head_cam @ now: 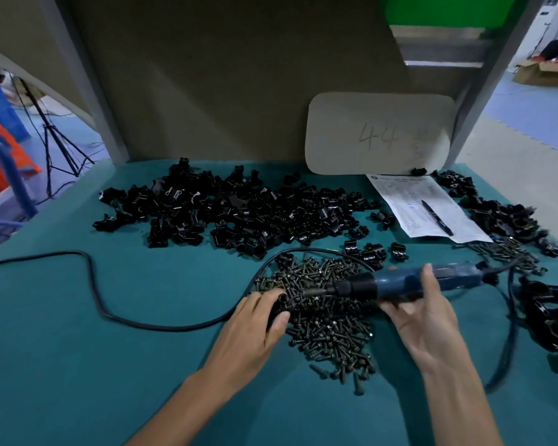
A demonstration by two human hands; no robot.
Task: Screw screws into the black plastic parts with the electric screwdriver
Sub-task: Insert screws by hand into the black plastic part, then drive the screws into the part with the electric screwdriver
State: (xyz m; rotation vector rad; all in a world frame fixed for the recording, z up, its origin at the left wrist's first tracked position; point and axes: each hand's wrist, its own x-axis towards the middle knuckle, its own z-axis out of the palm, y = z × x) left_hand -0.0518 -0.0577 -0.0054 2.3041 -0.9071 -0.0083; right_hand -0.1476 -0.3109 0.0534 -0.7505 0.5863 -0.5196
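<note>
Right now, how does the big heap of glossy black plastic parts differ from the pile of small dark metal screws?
The black plastic parts are chunky and glossy, with curved cut-outs; the dark metal screws are slim and duller. The parts spread wider, farther back; the screws lie nearer, under the blue electric screwdriver in the right hand, beside the left hand gripping a single black part. Both lie loose on the teal table cover.

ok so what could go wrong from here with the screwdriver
The left hand grips the black plastic part right at the bit of the electric screwdriver; a slip could jab that hand. The part is held by the screw pile, so a dropped screw could get lost there. The cable loops beside that hand and might snag.
</note>
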